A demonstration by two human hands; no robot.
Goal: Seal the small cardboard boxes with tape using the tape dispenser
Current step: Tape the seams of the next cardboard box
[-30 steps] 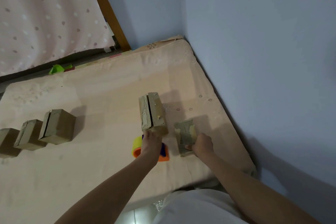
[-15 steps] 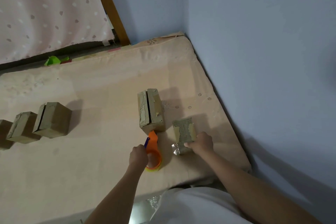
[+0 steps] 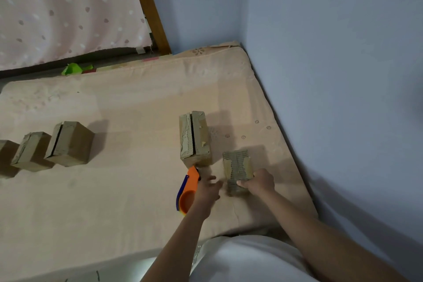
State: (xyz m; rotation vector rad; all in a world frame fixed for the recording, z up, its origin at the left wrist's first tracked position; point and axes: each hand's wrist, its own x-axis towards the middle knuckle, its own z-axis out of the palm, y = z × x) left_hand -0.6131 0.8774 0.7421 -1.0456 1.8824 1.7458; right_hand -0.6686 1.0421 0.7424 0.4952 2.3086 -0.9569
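Head view shows your right hand (image 3: 259, 182) holding the near end of a small cardboard box (image 3: 238, 166) that lies on the mattress (image 3: 114, 190), with the fingers curled around it. Your left hand (image 3: 207, 191) is just beside this box, over the orange tape dispenser (image 3: 188, 190); its fingers look spread, but they are blurred and you cannot tell if they grip the dispenser. A taller box (image 3: 194, 138) stands upright just behind the dispenser, its top flaps a little apart. Three more boxes (image 3: 68, 144) stand in a row far to the left. A blue wall (image 3: 332, 75) runs along the right side of the mattress.
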